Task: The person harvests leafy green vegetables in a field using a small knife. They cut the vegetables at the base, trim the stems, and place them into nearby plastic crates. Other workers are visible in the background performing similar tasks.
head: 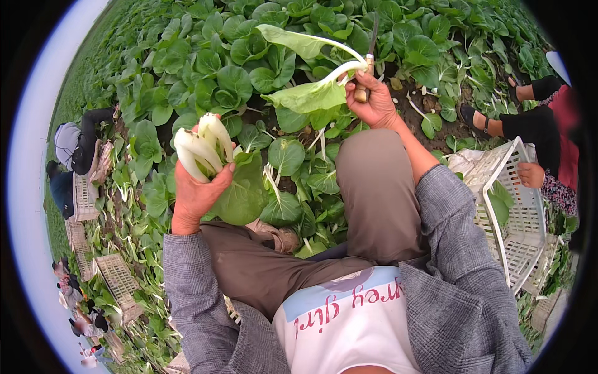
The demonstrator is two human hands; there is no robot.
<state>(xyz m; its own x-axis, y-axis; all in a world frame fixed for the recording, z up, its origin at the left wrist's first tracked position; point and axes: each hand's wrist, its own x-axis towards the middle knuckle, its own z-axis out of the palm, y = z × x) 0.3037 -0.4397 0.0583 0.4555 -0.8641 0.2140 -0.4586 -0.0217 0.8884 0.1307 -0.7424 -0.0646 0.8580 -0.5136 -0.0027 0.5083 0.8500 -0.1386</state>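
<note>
My left hand (201, 187) grips heads of bok choy (203, 145), their white stem bases turned up and a broad green leaf hanging below. My right hand (373, 100) is raised beyond my knee. It holds a knife by its wooden handle (362, 89), with the narrow dark blade (374, 35) pointing away from me. Between its thumb and fingers it also pinches loose bok choy leaves (308, 96) that hang to the left on white stalks. Growing bok choy (233, 84) stands in front of and below both hands.
White plastic crates (523, 233) stand at the right beside a co-worker's hand (531, 175) and sandalled foot (479, 122). Further crates (117, 280) and several co-workers are at the left. Cut leaves (430, 124) lie on the soil. My shoe (280, 238) is among the plants.
</note>
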